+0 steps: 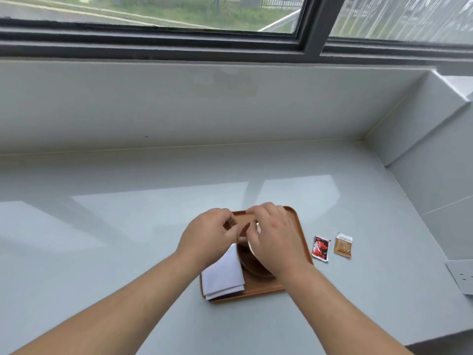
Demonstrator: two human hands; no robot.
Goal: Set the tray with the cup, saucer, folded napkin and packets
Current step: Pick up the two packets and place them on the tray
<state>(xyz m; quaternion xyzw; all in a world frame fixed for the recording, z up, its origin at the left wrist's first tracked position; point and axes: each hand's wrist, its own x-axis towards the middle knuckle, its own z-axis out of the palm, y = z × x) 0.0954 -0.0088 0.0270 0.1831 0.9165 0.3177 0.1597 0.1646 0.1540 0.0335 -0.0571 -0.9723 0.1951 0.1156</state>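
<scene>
Both hands over tray, folded napkin long axis near-to-far

no legible text anywhere. red-and-black packet on the worktop carries a white mark, too blurred to read. brown packet beside it bears small print, likewise unreadable.

At a window-side counter indoors.
My glossy pale counter runs under a dark-framed window; a wall socket sits right.
</scene>
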